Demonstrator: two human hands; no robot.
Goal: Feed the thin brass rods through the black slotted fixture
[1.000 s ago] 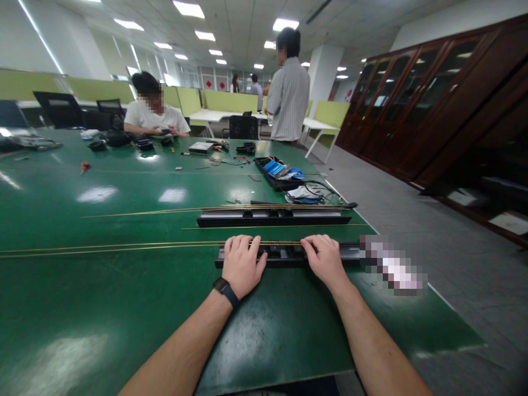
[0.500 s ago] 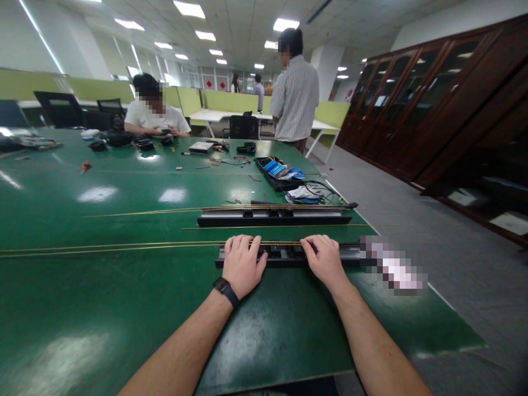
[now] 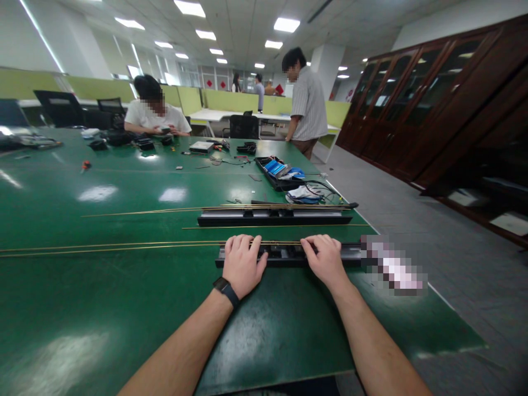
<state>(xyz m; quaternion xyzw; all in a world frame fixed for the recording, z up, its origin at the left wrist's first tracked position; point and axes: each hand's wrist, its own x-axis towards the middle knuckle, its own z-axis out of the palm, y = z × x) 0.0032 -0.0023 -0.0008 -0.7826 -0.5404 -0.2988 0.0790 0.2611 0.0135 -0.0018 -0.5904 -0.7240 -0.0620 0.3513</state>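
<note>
A long black rail (image 3: 284, 263) with a grey metallic channel lies across the table in front of me. Thin brass-coloured rods (image 3: 165, 243) run along its far edge and stretch out to the left. My left hand (image 3: 242, 264) wraps over the rail's left part, fingers across the rods at the far edge and thumb on the near side. Toward the rail's right part, my right hand (image 3: 325, 258) is closed, thumb and index finger pinching a brass rod near its end. The other right fingers are curled, and what lies under both palms is hidden.
Behind lies a second black rail (image 3: 274, 221) with rods along it; a single rod (image 3: 193, 228) lies between the rails. Farther back are a black tray (image 3: 274, 179) with blue items and a glove (image 3: 305, 193). A blurred patch (image 3: 396, 269) sits right. Two people are across the green table (image 3: 124, 308).
Both my hands, the rail and the rods stay practically in place. The standing person in the background has shifted to the right and turned, leaning toward the table.
</note>
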